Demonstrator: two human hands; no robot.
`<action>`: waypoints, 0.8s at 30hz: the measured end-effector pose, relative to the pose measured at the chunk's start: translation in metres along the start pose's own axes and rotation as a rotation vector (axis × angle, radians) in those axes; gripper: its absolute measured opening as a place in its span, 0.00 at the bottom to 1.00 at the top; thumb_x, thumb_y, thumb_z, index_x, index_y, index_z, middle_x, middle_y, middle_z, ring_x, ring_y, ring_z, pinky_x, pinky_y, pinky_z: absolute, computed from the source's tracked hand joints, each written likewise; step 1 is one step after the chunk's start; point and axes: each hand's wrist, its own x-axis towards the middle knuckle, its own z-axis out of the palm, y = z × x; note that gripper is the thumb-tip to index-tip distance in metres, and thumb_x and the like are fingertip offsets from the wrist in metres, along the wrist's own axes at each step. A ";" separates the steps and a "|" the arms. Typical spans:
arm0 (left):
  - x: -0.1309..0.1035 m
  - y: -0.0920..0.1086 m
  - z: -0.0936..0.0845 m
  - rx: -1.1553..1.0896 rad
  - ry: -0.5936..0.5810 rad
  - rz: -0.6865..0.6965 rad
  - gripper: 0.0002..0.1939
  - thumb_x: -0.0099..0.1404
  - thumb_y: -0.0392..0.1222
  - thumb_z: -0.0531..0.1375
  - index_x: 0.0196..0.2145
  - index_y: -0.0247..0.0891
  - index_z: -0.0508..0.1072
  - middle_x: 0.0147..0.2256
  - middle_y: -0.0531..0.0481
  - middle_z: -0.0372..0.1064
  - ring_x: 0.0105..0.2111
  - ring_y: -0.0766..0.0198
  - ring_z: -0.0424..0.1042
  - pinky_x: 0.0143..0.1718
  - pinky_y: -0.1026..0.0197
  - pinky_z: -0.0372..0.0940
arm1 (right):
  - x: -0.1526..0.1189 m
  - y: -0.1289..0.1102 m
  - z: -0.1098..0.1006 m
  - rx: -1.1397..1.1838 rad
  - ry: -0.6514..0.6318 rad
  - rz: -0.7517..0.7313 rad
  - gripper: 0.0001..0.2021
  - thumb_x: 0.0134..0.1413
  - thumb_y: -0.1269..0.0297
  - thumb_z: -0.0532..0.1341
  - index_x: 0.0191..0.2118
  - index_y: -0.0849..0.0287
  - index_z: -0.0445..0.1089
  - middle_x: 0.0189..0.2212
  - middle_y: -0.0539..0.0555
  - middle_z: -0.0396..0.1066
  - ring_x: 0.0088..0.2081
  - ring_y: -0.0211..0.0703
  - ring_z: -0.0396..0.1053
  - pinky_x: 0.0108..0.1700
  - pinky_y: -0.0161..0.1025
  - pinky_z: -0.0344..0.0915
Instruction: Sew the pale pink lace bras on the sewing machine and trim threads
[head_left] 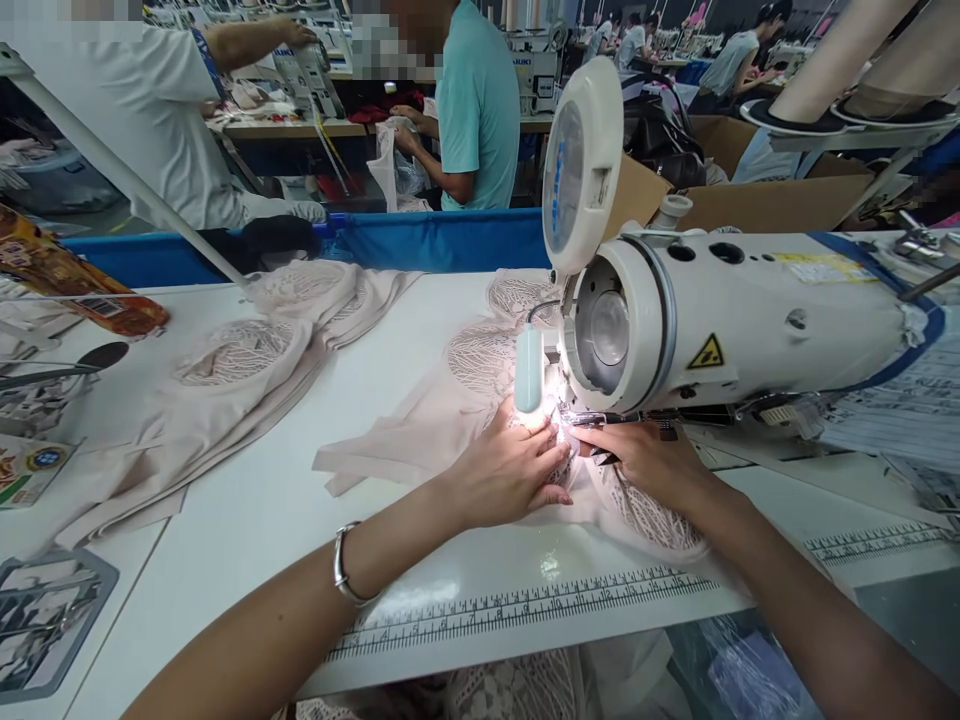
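A sewing machine (742, 310) reaches in from the right, its round end cover (583, 165) swung up. A small lamp (529, 370) lights the needle area. Under it lies a pale pink lace garment piece (480, 360). My left hand (514, 465) rests flat on this fabric, fingers spread toward the needle area. Close to the needle from the other side, my right hand (649, 460) has its index finger stretched onto the cloth. A small dark pointed tool (606, 458) pokes out beneath its curled fingers; its kind is unclear. Lace (652, 515) spreads below that hand.
Stacked pink lace pieces (247, 350) lie on the left of the white table (247, 560). A printed ruler (525, 605) runs along the front edge. An orange snack packet (82, 280) is at far left. Thread cones (840, 60) stand upper right. Co-workers sit beyond a blue cloth barrier (450, 240).
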 end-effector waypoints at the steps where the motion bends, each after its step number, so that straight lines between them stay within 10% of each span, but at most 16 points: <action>1: 0.000 0.000 0.000 0.003 0.007 -0.003 0.32 0.76 0.61 0.40 0.58 0.34 0.67 0.55 0.35 0.71 0.54 0.47 0.70 0.56 0.41 0.55 | -0.001 0.000 -0.002 0.008 -0.028 0.000 0.22 0.58 0.71 0.54 0.53 0.41 0.74 0.39 0.46 0.80 0.39 0.43 0.75 0.40 0.38 0.67; 7: 0.001 0.002 0.007 0.013 0.056 -0.002 0.30 0.76 0.59 0.43 0.53 0.32 0.71 0.58 0.32 0.67 0.62 0.43 0.62 0.56 0.39 0.55 | -0.023 0.000 -0.015 -0.186 0.042 0.002 0.15 0.57 0.58 0.62 0.50 0.52 0.72 0.36 0.51 0.80 0.31 0.47 0.75 0.32 0.39 0.62; 14: 0.002 0.004 0.003 0.011 0.019 0.004 0.31 0.77 0.58 0.42 0.54 0.29 0.69 0.48 0.35 0.72 0.41 0.51 0.73 0.53 0.40 0.58 | -0.037 -0.003 -0.008 -0.212 0.179 -0.269 0.29 0.50 0.83 0.51 0.52 0.50 0.75 0.26 0.46 0.75 0.27 0.38 0.69 0.34 0.35 0.59; 24: 0.000 0.004 0.008 -0.016 0.034 -0.010 0.29 0.77 0.57 0.43 0.56 0.28 0.68 0.53 0.33 0.70 0.54 0.45 0.69 0.59 0.37 0.52 | -0.028 -0.006 -0.014 -0.168 0.046 -0.159 0.34 0.46 0.82 0.51 0.55 0.48 0.75 0.25 0.46 0.75 0.27 0.37 0.68 0.29 0.35 0.55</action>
